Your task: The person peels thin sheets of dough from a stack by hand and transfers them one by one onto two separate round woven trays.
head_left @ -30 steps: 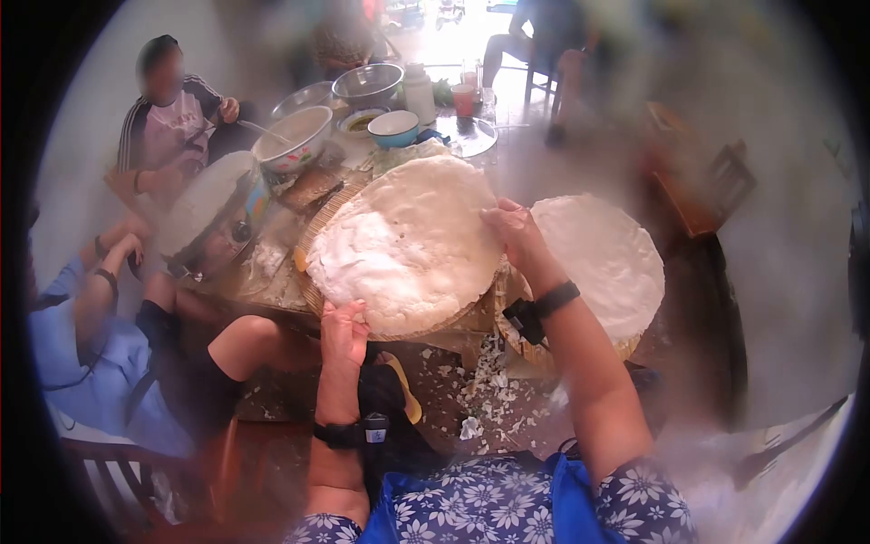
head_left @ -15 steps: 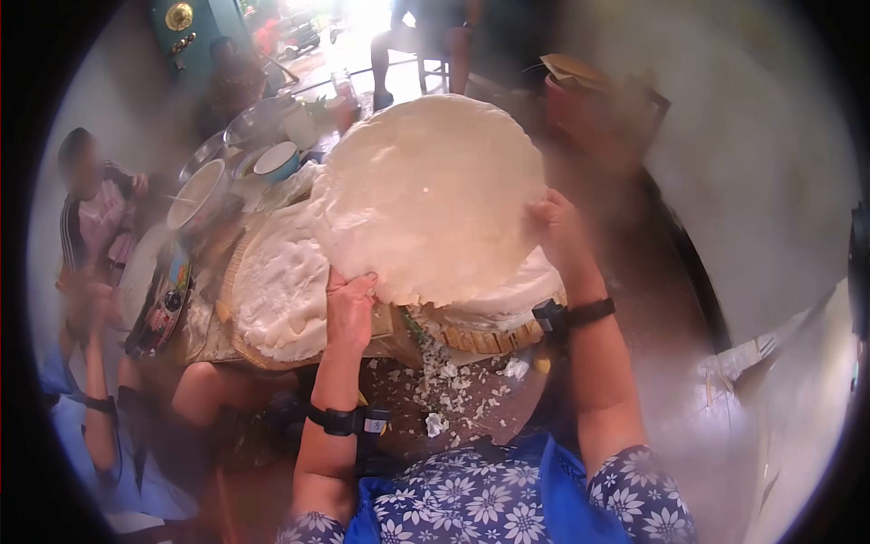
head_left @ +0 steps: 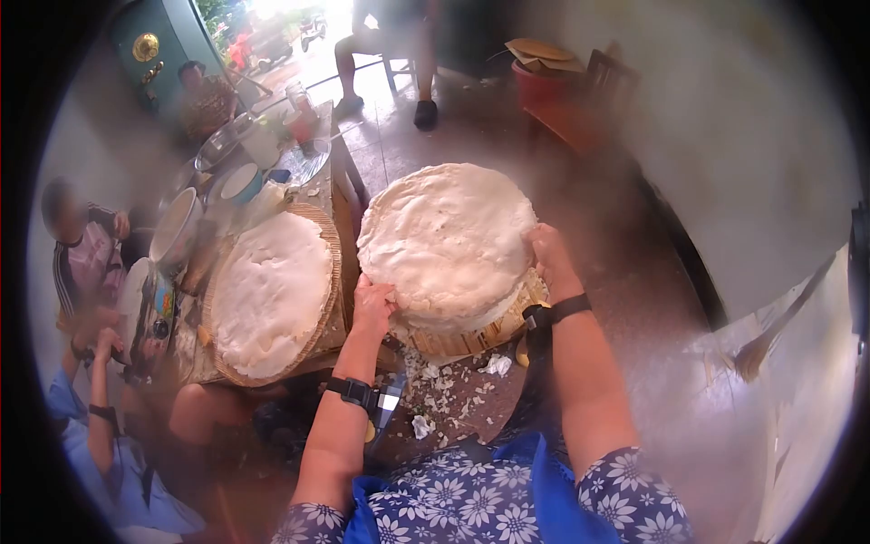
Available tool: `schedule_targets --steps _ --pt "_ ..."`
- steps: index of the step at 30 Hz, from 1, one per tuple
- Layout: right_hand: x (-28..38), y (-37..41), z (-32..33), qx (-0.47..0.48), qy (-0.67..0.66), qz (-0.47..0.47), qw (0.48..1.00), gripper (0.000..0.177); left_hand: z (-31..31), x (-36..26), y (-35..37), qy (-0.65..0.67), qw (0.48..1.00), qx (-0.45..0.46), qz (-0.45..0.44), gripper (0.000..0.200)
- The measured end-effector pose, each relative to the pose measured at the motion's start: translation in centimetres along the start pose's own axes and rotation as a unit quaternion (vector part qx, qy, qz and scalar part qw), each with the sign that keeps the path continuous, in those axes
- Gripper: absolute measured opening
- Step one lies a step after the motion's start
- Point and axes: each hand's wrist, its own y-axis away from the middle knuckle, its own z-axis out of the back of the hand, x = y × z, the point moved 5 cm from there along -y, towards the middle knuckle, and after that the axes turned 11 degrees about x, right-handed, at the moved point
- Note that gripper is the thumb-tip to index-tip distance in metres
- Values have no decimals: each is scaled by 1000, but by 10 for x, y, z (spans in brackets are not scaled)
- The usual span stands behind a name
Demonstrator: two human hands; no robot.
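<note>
The round white sheet [head_left: 444,236] lies atop a pale stack on a slatted tray [head_left: 467,343]. On my feed, the left hand's [head_left: 373,304] grip pinches its near-left edge; the right hand [head_left: 549,250] clasps the right edge. Leftward I see another sheet [head_left: 270,295] on a round mat [head_left: 335,260] over the tabletop [head_left: 319,186]. White scraps [head_left: 453,399] lie below.

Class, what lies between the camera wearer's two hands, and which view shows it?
A pale dough-like round, with the left hand and the right hand at its edges; the head view shows this.
</note>
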Motion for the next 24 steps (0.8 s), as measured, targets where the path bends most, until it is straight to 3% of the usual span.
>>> schedule_targets --steps 6,9,12,15,21,24 --pt "11 0 0 -62 174 32 982 17 14 8 1 -4 996 -90 18 26" --pt "13 -10 4 -90 399 88 908 24 16 9 -1 -11 992 -126 10 25" --pt "18 -9 1 -84 488 79 865 31 15 5 -2 -29 989 -148 6 27" --pt "8 -22 10 -58 491 76 866 39 21 9 -8 -43 989 -141 15 26" --pt "36 13 -10 -97 503 11 859 46 21 6 -5 -79 982 -170 -20 45" --pt "33 9 -6 -105 503 31 857 46 25 11 -13 -106 979 -167 -48 52"
